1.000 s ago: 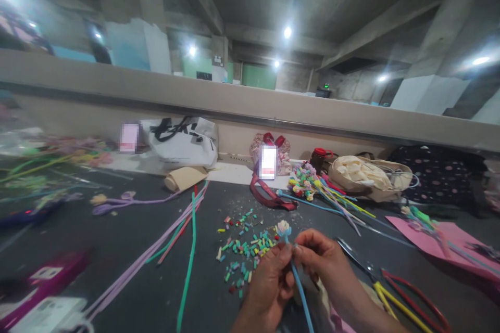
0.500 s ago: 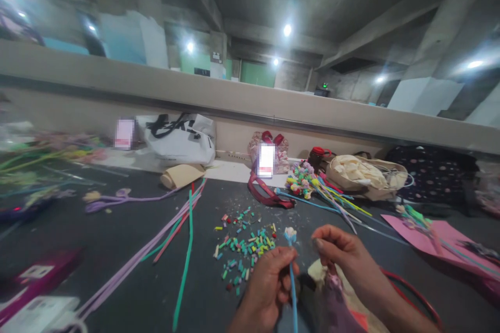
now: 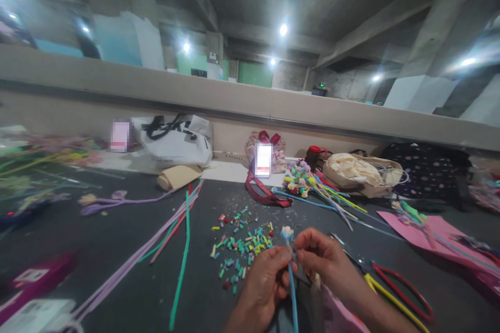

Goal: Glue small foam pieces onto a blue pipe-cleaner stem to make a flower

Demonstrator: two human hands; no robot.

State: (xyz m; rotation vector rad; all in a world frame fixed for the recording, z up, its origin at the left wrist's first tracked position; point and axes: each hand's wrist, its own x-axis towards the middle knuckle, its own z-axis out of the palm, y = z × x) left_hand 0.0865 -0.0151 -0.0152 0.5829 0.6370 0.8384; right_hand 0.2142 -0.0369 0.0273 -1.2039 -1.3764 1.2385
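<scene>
My left hand (image 3: 267, 282) pinches a blue pipe cleaner stem (image 3: 292, 296) just below its small pale flower head (image 3: 287, 232). My right hand (image 3: 327, 263) meets it from the right, fingertips closed on the same stem under the flower. Both hands hover low over the dark table (image 3: 117, 239). Left of them lies a scatter of several small coloured cut pieces (image 3: 242, 250). Red-handled scissors (image 3: 394, 286) lie to the right of my right hand.
Long lilac, green and red pipe cleaners (image 3: 172, 242) run across the table on the left. A bunch of finished flowers (image 3: 302, 177), a red lanyard (image 3: 265, 195), a beige bag (image 3: 361, 169) and a white bag (image 3: 175, 140) sit at the back. Pink paper (image 3: 433, 234) lies right.
My right hand had pulled away to the right half a second ago; now it is back at the stem, pinching it beside my left hand. The view shifted slightly.
</scene>
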